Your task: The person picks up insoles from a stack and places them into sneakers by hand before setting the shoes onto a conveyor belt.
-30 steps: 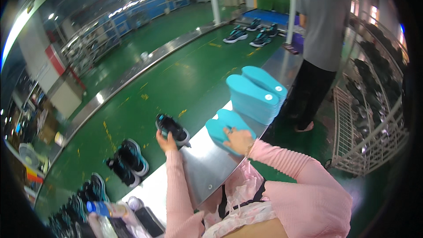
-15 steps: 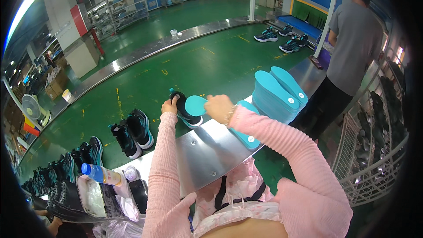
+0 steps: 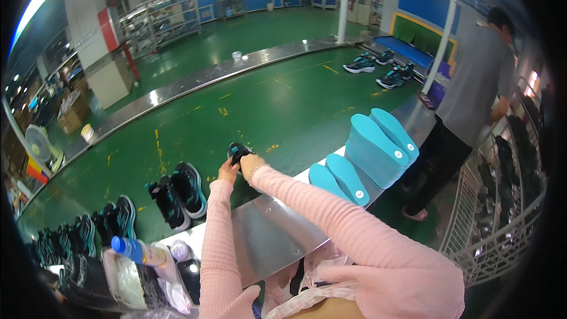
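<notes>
A black sneaker with teal trim (image 3: 238, 150) is on the green surface ahead of me. My left hand (image 3: 228, 172) is closed round its near left side. Over the shoe's opening is my right hand (image 3: 252, 164), its fingers bent down and hidden by the hand and the shoe. The teal insole it held a moment ago is out of sight. To the right of my forearm, flat teal insoles (image 3: 329, 176) lie in a low pair of stacks. Behind them rise taller stacks of the same insoles (image 3: 373, 136), with small white round labels at the heels.
A pair of sneakers (image 3: 188, 189) stands left of my arm, with a row of others (image 3: 82, 233) beyond. A bottle with a blue cap (image 3: 137, 250) lies near a dark phone (image 3: 190, 272). Right, a person in grey (image 3: 475, 77) stands by a wire rack (image 3: 496, 248).
My right hand has moved left, from beside the shoe to its opening. The teal insole in it no longer shows. My left hand keeps its hold on the shoe.
</notes>
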Action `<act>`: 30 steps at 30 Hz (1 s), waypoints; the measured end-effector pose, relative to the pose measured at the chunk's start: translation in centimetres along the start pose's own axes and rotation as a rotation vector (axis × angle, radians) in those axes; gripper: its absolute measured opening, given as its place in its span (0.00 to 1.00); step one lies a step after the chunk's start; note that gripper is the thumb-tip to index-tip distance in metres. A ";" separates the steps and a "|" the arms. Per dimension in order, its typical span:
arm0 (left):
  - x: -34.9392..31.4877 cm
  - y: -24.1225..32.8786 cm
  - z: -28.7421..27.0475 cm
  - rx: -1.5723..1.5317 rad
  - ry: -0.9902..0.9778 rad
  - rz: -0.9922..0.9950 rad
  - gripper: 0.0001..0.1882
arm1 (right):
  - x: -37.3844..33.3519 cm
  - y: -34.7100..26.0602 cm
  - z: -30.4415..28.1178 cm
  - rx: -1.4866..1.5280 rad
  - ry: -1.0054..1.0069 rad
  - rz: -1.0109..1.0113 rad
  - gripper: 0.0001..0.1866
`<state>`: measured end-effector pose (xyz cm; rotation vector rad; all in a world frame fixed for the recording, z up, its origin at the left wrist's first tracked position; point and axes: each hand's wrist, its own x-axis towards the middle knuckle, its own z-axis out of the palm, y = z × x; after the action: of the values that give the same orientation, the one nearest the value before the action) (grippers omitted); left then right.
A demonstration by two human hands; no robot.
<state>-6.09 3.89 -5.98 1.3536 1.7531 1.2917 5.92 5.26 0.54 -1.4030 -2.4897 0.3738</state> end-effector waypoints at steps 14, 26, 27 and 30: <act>0.8 0.4 -1.2 0.052 -0.001 0.130 0.14 | 0.1 -1.0 -0.8 -0.127 -0.434 -0.128 0.15; -3.1 8.6 1.1 0.707 0.054 0.493 0.13 | -21.8 9.8 -3.5 0.678 0.181 -0.047 0.13; -3.2 10.2 1.6 0.874 -0.012 0.360 0.10 | -22.6 10.3 -2.7 0.680 0.172 -0.053 0.13; -0.2 10.3 4.7 1.232 -0.417 -0.109 0.16 | -24.6 11.4 0.2 0.869 0.013 0.140 0.13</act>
<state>2.02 5.54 1.74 1.8631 2.2864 -0.3122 27.27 -10.21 -5.97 -1.1617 -1.8093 1.2701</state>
